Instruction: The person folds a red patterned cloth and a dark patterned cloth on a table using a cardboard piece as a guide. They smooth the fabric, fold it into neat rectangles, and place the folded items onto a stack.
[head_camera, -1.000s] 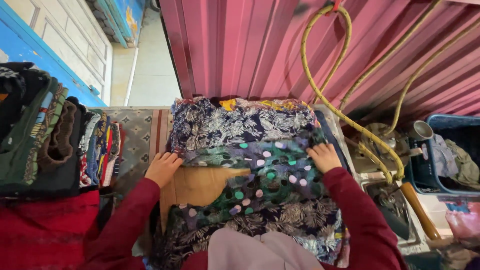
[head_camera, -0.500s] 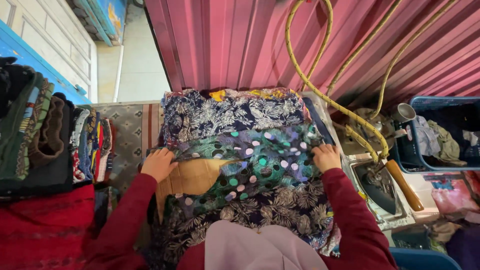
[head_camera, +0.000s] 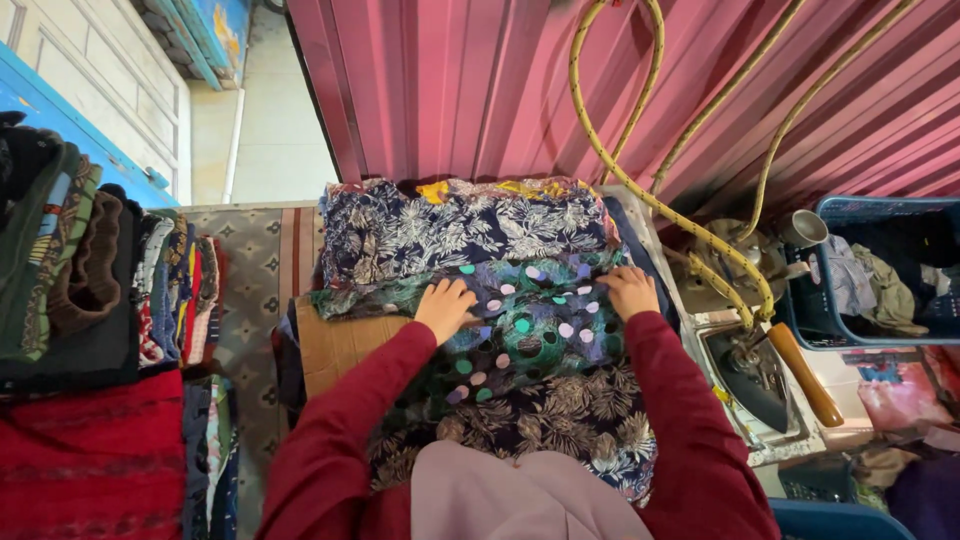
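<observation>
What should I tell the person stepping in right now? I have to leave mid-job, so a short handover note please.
Left hand: flat, palm down on the dotted green cloth, no grip.
Right hand: flat on the same cloth's right edge, no grip.
The cloth lies spread over a floral fabric on the board; iron parked at right, untouched.
Done: cloth laid across the pile.
Left: likely smoothing it; a cardboard piece shows at its left.

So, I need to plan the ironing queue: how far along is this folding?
Looks done: stacked clothes at the left. In hand: left hand and right hand press flat on the spotted green fabric on the table. Apparently left: clothes in the blue basket; the iron sits unused.
</observation>
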